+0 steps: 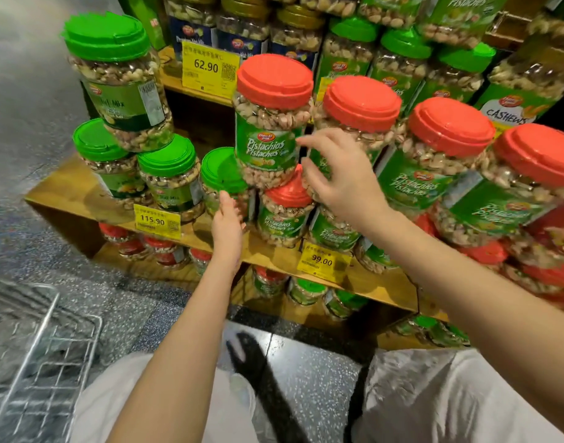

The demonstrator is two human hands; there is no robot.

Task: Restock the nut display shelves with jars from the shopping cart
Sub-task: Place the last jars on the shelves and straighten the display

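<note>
Pistachio jar stacked on shelf, right hand spread loose beside it, left hand flat by green-lid jar.

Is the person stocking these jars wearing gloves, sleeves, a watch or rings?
No. The left hand and right hand are bare: no gloves, rings or watch, and no sleeves in view. Pale trousers show below.

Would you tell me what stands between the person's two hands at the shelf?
In the head view, a red-lidded pistachio jar stands between the left hand and the right hand.
</note>
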